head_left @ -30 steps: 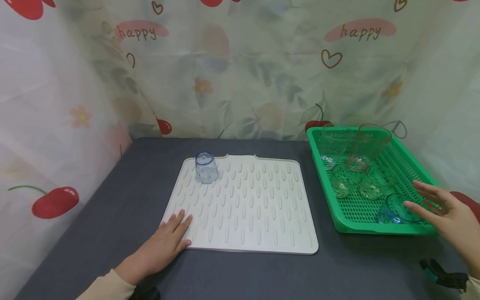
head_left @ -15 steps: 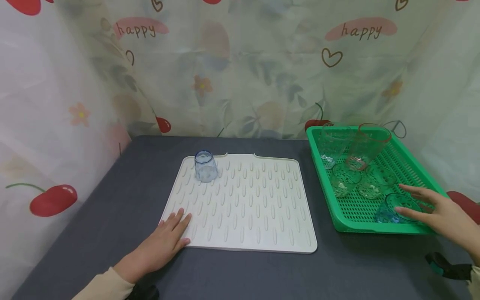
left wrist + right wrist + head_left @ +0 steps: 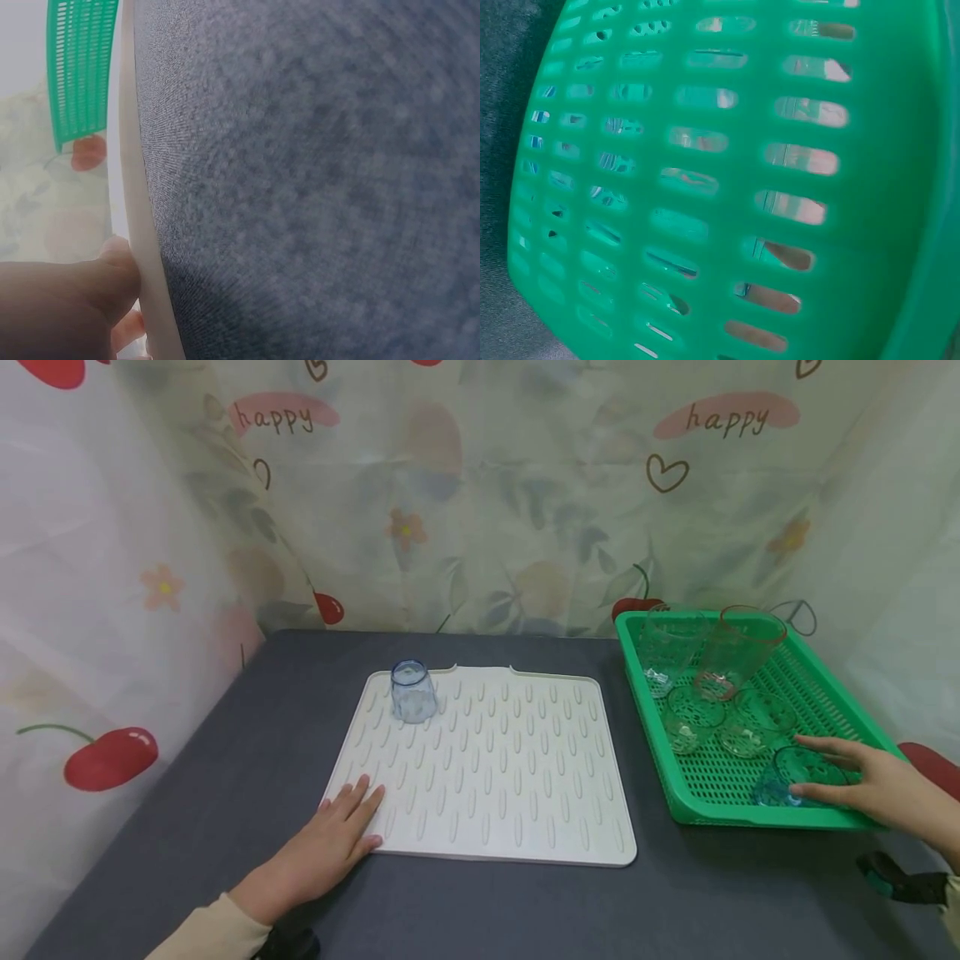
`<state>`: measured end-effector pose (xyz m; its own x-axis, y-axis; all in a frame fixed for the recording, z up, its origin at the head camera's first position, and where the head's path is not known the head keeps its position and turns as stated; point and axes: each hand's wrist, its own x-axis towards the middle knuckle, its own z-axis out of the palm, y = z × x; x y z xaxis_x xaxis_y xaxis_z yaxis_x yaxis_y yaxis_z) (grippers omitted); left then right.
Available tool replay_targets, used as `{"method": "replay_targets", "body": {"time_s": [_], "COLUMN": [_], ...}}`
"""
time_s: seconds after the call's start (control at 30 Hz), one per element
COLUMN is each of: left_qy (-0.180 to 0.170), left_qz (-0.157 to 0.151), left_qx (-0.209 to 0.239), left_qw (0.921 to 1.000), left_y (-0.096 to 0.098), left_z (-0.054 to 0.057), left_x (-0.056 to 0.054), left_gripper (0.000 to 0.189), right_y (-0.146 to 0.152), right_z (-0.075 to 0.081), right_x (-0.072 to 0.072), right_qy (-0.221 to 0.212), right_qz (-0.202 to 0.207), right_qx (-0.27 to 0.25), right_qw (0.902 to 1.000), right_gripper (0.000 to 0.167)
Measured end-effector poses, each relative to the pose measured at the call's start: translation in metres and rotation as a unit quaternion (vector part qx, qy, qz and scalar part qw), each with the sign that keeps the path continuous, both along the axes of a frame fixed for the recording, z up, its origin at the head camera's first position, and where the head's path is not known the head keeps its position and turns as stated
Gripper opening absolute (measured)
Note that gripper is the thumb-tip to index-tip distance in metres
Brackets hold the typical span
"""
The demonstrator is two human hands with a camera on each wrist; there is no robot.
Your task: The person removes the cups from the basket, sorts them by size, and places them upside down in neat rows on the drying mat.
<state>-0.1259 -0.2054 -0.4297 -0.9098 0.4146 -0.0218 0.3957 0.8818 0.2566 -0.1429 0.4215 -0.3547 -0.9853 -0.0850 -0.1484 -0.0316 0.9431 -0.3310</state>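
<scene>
My left hand (image 3: 318,852) rests with straight fingers on the near left corner of a white draining mat (image 3: 517,793). The left wrist view shows its thumb (image 3: 120,277) against the mat's edge. On the mat's far left corner stands a pale blue drinking glass (image 3: 413,693). At the right, my right hand (image 3: 888,789) reaches over the near wall of a green basket (image 3: 686,802). Its thumb and fingers hold a blue glass (image 3: 776,787) from the near and far sides. Basket slots largely hide this grip in the right wrist view.
Two clear glasses (image 3: 693,718) (image 3: 756,722) stand beyond the blue one in the basket. Behind them are a tall clear glass (image 3: 667,647) and a red-rimmed glass (image 3: 738,652). A printed curtain (image 3: 495,527) borders the dark table (image 3: 525,910).
My right hand has moved left and down to the blue glass, its thumb and fingers coming around the rim. The left hand has stayed on the mat.
</scene>
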Motion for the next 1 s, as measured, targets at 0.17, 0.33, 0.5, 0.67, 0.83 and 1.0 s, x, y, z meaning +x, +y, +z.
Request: {"method": "replay_targets", "body": {"time_s": [0.17,0.33,0.5,0.67,0.83,1.0], "left_qy": [0.004,0.004,0.003,0.007,0.012,0.011], "left_qz": [-0.002,0.0,0.0,-0.002,-0.006,-0.005], "left_qx": [0.006,0.008,0.008,0.004,0.005,0.006], "left_qw": [1.0,1.0,1.0,1.0,0.9999,0.9999], "left_y": [0.001,0.002,0.001,0.0,0.0,-0.001], "left_z": [0.0,0.0,0.0,0.001,0.001,0.002], "left_x": [0.0,0.001,0.001,0.001,0.001,0.002], "left_gripper": [0.061,0.061,0.061,0.06,0.06,0.06], "right_y": [0.003,0.006,0.007,0.004,0.003,-0.002], "right_z": [0.0,-0.002,-0.002,-0.001,-0.003,-0.001], "right_x": [-0.004,-0.009,-0.012,-0.011,-0.01,-0.008], "right_qy": [-0.012,-0.021,-0.017,-0.01,-0.003,0.008], "right_qz": [0.01,0.029,0.044,0.041,0.03,0.017], "right_qx": [0.008,0.011,0.014,0.012,0.002,-0.017], "right_qw": [0.9998,0.9993,0.9988,0.999,0.9996,0.9997], "right_gripper": [0.091,0.095,0.094,0.091,0.091,0.09]}}
